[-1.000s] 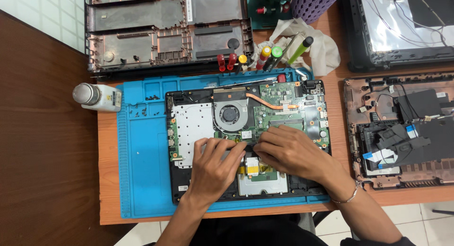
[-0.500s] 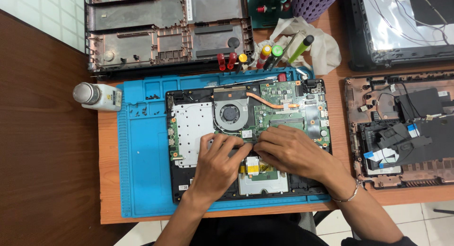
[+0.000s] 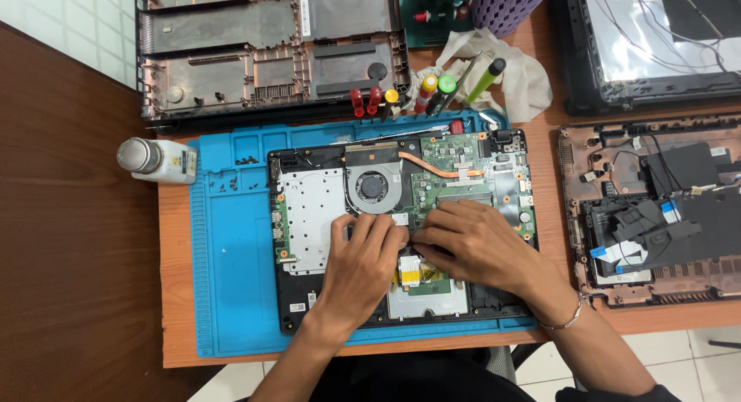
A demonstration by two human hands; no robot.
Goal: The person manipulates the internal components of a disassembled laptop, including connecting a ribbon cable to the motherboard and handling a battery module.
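An opened laptop base [image 3: 309,217] lies on a blue work mat [image 3: 231,263], its green circuit board [image 3: 455,159], round cooling fan [image 3: 373,187] and copper heat pipe exposed. My left hand [image 3: 361,263] rests palm down on the middle of the laptop, fingers pressing just below the fan. My right hand [image 3: 475,244] lies beside it, fingertips meeting the left hand's at a spot near the board's lower edge. Whatever is under the fingertips is hidden. A yellow-and-white ribbon cable [image 3: 409,272] shows between the two hands.
A bottom cover [image 3: 270,54] lies beyond the mat. Several screwdrivers [image 3: 432,89] and a white cloth [image 3: 525,78] sit behind the laptop. A small capped bottle [image 3: 154,159] lies at the left. Another dismantled laptop chassis [image 3: 656,209] is at the right. Small screws [image 3: 231,178] dot the mat.
Both hands stay at the same spot on the laptop; the fingers of the left hand shift slightly toward the right hand.
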